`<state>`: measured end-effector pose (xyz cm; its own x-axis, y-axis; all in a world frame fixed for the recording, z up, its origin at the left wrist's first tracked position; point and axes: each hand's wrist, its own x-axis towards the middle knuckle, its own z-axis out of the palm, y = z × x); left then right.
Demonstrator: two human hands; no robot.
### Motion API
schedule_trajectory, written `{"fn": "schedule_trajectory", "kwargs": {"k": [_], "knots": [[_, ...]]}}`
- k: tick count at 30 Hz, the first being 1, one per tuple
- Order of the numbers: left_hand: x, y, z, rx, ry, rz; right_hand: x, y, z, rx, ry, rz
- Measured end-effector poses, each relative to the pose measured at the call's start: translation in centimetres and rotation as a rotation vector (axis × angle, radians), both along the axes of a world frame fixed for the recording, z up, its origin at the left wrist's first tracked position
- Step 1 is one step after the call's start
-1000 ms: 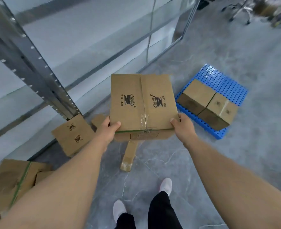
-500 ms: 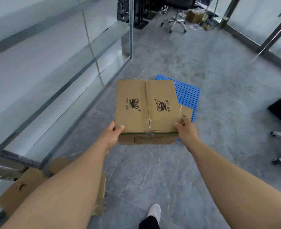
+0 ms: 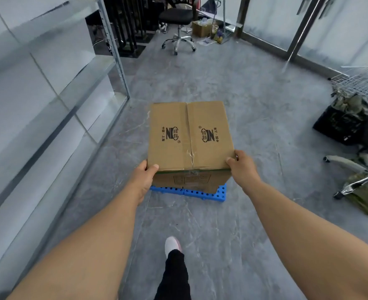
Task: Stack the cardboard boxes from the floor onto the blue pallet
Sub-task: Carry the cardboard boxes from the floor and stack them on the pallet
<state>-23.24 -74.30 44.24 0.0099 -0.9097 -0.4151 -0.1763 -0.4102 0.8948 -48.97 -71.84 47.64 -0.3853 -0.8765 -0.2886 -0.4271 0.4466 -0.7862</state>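
At the bottom of the view, a white shoe point(image 3: 173, 244) steps forward on the grey floor point(image 3: 233, 224) between two bare forearms. Just beyond, the left hand point(image 3: 143, 177) is clamped on the near left corner of a cardboard box point(image 3: 189, 135), thumb over its top edge, and the right hand point(image 3: 240, 167) grips the near right corner the same way. The box is sealed, its top flaps taped along the middle seam, so its contents are hidden. It is held level in the air, directly over the blue pallet point(image 3: 202, 192), whose near edge shows under it. Half a second ago the pallet lay further ahead, mostly behind the box; now only its near edge peeks out below. Further off stand a black office chair point(image 3: 177, 22) and an open brown carton point(image 3: 202, 28) with blurred contents.
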Motion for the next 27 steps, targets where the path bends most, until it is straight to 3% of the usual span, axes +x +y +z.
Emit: {"fn": "schedule_trajectory", "kwargs": {"k": [7,16,27], "knots": [[-4.2,-11.8,-0.6,0.041,-0.105,-0.189,-4.7,-9.3,-0.6,0.01,0.026,-0.1],[-8.0,-27.6,-2.4,0.051,-0.051,-0.271,-7.8,-23.4,-1.9,0.011,-0.026,-0.205],[-12.6,-38.2,-9.5,0.098,-0.099,-0.317,-12.2,-33.0,-8.4,0.047,-0.061,-0.274]]}}
